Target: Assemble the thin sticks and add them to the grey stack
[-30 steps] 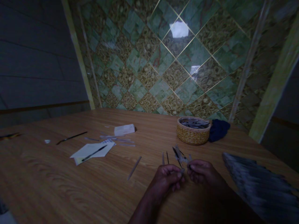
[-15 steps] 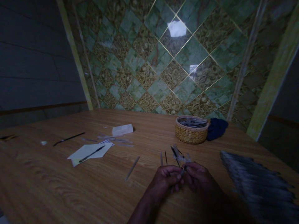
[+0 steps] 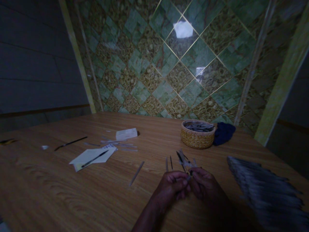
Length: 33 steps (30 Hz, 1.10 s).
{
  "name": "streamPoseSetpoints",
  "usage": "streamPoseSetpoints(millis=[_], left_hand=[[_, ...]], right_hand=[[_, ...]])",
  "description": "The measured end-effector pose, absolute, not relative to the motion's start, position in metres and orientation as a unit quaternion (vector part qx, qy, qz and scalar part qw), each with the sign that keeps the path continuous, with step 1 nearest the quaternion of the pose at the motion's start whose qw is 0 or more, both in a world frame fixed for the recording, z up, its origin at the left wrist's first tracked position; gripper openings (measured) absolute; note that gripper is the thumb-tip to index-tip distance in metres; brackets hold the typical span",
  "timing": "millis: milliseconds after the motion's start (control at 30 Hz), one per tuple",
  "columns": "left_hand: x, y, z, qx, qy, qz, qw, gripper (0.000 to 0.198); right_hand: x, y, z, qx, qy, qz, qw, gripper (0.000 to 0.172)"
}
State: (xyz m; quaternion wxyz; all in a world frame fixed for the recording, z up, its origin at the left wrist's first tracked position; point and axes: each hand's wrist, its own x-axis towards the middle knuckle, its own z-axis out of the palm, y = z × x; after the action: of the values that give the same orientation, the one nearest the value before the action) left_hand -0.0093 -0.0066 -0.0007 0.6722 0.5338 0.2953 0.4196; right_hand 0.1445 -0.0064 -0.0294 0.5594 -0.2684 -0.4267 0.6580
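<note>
My left hand and my right hand meet low over the wooden table, fingers curled and pinched together on a small thin pen part held between them. Just beyond my fingertips lies a small heap of pen parts, with two thin sticks beside it. A clear pen tube lies to the left of my hands. The dim light hides what exactly sits between my fingers.
A woven basket full of pens stands behind, a dark blue cloth to its right. A large spread of pens covers the right side. Papers with a pen, a white box and loose tubes lie left.
My hands have drawn closer together, the fingertips now touching around the small part. The view shifted slightly; nothing else on the table moved.
</note>
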Motion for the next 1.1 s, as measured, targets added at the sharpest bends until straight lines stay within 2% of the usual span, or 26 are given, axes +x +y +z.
streamPoseSetpoints(millis=[967, 1100], left_hand=[[-0.0065, -0.0090, -0.0014, 0.496, 0.269, 0.416, 0.713, 0.027], [-0.0063, -0.0085, -0.0030, 0.497, 0.265, 0.416, 0.714, 0.028]], right_hand=[[0.1390, -0.0086, -0.0358, -0.221, -0.428, 0.660, 0.576, 0.028], [0.1418, -0.0073, -0.0377, -0.248, -0.436, 0.652, 0.569, 0.032]])
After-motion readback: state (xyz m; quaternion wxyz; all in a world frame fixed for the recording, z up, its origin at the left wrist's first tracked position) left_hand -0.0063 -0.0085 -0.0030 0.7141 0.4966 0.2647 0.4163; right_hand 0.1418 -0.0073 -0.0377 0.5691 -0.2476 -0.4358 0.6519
